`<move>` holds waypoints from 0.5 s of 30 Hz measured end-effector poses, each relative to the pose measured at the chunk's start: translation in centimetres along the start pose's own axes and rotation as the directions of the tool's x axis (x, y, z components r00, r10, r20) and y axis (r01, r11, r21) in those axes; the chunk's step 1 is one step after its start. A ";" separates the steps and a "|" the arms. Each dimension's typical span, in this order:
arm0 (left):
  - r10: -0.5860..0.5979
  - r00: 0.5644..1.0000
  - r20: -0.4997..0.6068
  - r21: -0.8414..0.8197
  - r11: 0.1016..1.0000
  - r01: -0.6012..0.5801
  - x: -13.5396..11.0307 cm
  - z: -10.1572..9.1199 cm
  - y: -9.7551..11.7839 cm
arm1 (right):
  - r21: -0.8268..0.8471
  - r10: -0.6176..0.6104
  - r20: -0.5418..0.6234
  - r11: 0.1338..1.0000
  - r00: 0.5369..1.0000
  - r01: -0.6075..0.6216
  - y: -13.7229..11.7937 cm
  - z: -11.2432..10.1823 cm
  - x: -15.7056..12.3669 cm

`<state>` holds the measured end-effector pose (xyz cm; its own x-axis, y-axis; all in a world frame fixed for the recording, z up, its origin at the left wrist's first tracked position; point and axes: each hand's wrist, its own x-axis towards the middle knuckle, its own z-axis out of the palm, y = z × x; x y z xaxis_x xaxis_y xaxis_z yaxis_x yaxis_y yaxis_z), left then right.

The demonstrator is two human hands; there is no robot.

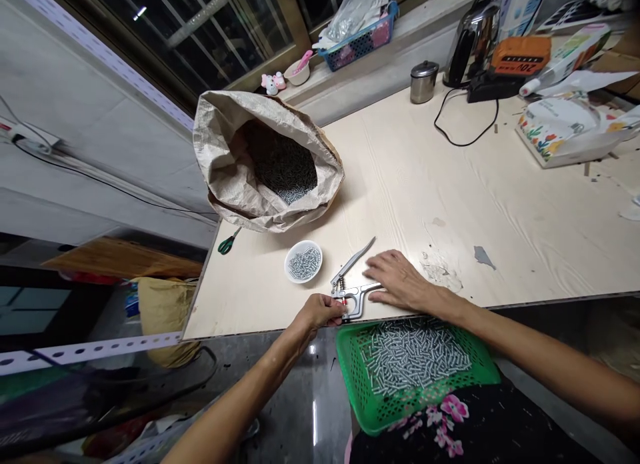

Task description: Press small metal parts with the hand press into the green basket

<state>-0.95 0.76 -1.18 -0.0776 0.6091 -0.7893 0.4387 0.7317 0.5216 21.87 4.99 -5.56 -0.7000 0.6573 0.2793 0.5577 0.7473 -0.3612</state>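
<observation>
Silver snap-fastener pliers (356,292) lie at the table's front edge, their handles spread apart and a spring showing between them. My left hand (320,311) is closed in a pinch at the jaw end, near a small red part; what sits between the fingertips is hidden. At the lower handle's end is my right hand (400,281), slightly blurred, with fingers stretched out and thumb apart. A white bowl (304,282) of small metal pieces stands just left of the pliers. Below the table edge, a green basket (350,377) on my lap holds many small metal cylinders (415,357).
A large open woven sack (220,164) with small metal pieces stands at the back left. Green-handled scissors (227,244) lie near the left edge. Farther right are a metal canister (424,84), a kettle (473,44), a black cable (465,144) and a tissue pack (560,127).
</observation>
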 end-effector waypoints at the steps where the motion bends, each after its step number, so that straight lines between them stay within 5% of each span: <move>1: 0.000 1.000 0.000 0.010 1.000 0.000 0.0 0.0 0.0 | 0.017 0.013 0.016 1.000 1.000 -0.013 0.5 -0.4 0.2; 7: -0.031 1.000 -0.006 0.034 0.999 0.031 0.1 0.0 0.1 | 0.027 -0.030 0.210 0.999 0.977 0.025 3.1 -1.9 2.4; 15: 0.009 1.000 -0.016 0.153 0.988 -0.006 -0.4 0.1 0.2 | -0.005 -0.025 0.236 1.000 0.971 0.027 2.5 -2.9 3.2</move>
<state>-0.79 0.63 -0.79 -0.0882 0.6206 -0.7791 0.5714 0.6722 0.4708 22.34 9.22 -3.05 -0.7990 0.5972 0.0703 0.5411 0.7652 -0.3488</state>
